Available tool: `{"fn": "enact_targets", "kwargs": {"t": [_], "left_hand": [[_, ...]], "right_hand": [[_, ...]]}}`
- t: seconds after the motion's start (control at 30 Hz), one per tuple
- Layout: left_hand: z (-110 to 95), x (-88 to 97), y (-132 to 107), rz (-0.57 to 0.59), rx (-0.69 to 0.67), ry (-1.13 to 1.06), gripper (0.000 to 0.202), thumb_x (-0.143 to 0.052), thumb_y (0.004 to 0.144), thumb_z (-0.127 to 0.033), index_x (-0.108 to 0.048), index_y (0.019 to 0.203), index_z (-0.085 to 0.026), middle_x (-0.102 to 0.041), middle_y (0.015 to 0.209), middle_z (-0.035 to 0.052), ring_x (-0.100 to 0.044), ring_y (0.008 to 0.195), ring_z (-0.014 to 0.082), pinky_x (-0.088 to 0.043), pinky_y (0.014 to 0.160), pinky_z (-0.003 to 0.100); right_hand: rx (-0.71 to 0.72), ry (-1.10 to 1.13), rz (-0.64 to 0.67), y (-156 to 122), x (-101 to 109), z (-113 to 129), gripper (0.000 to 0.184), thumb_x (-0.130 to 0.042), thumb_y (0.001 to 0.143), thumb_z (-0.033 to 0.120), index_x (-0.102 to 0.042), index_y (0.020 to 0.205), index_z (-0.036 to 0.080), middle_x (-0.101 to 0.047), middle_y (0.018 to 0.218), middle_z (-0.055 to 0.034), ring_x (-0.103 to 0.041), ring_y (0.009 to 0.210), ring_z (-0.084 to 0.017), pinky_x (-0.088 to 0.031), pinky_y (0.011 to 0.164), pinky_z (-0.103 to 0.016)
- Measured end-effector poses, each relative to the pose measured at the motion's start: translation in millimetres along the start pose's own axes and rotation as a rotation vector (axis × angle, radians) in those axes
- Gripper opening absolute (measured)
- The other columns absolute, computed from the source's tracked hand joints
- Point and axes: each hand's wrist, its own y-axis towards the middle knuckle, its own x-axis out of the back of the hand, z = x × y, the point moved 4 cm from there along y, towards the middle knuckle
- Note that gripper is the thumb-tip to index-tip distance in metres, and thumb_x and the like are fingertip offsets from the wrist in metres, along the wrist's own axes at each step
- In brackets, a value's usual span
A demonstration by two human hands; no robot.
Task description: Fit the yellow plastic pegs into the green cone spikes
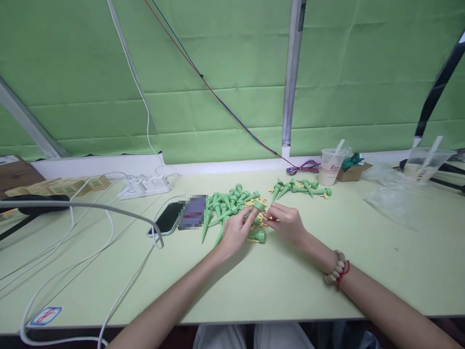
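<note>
My left hand (pixel 237 231) is closed around a green plastic spike (pixel 258 206), holding its wide end up near the middle of the table. My right hand (pixel 286 223) pinches a small yellow part (pixel 264 217) right beside that spike's end. A pile of green spikes (pixel 225 206) lies just behind and left of my hands. One more green spike piece (pixel 257 236) rests on the table below my left fingers. A smaller group of spikes with yellow parts (pixel 300 187) lies farther back to the right.
A dark phone (pixel 167 219) and a blurred card lie left of the pile. White cables (pixel 109 232) and a power strip (pixel 145 186) cover the left side. Two plastic cups (pixel 330 167), a small cardboard box (pixel 354 170) and clear bags (pixel 392 198) stand at the back right.
</note>
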Motion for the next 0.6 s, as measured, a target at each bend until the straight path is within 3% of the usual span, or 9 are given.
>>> {"fn": "enact_targets", "kwargs": {"t": [0.1, 0.2, 0.3, 0.47, 0.6], "left_hand": [[4, -1.3, 0, 0.028, -0.004, -0.123, 0.041, -0.031, 0.085, -0.051, -0.055, 0.086, -0.018, -0.036, 0.04, -0.0074, -0.037, 0.04, 0.0092, -0.03, 0.047, 0.021], [12, -1.3, 2, 0.021, 0.008, -0.189, 0.038, -0.03, 0.086, -0.049, -0.051, 0.093, -0.017, -0.038, 0.043, -0.008, -0.038, 0.04, 0.0092, -0.033, 0.048, 0.022], [15, -0.3, 4, 0.016, -0.012, -0.188, 0.037, -0.03, 0.087, -0.047, -0.049, 0.097, -0.017, -0.042, 0.048, -0.0069, -0.042, 0.044, 0.0097, -0.033, 0.049, 0.022], [9, 4.0, 3, 0.034, -0.068, -0.067, 0.035, -0.03, 0.087, -0.044, -0.049, 0.101, -0.019, -0.049, 0.051, -0.0055, -0.047, 0.049, 0.0117, -0.036, 0.055, 0.024], [6, 5.0, 1, 0.039, -0.048, 0.024, 0.036, -0.029, 0.087, -0.043, -0.05, 0.105, -0.021, -0.056, 0.057, -0.0039, -0.052, 0.053, 0.0134, -0.036, 0.057, 0.024]], "right_hand": [[-0.1, 0.077, 0.022, 1, 0, -2, 0.008, -0.064, 0.067, 0.024, -0.057, 0.069, 0.019, -0.06, 0.068, -0.0008, -0.051, 0.052, -0.01, -0.042, 0.049, -0.022], [-0.432, 0.396, 0.142, -1, -10, -9, 0.035, -0.069, 0.063, 0.035, -0.06, 0.091, 0.018, -0.063, 0.081, -0.0032, -0.055, 0.051, -0.01, -0.047, 0.048, -0.025], [-0.683, 0.702, 0.215, -5, -22, -13, 0.038, -0.07, 0.06, 0.043, -0.062, 0.084, 0.015, -0.062, 0.072, -0.0022, -0.057, 0.053, -0.011, -0.051, 0.051, -0.027], [-0.719, 0.85, 0.186, -4, -23, -12, 0.035, -0.076, 0.053, 0.039, -0.061, 0.072, 0.015, -0.06, 0.066, 0.0006, -0.057, 0.059, -0.011, -0.05, 0.053, -0.024], [-0.585, 0.688, 0.132, -5, -18, -5, 0.03, -0.074, 0.057, 0.037, -0.052, 0.065, 0.017, -0.055, 0.063, 0.0012, -0.053, 0.055, -0.011, -0.047, 0.047, -0.024]]}}
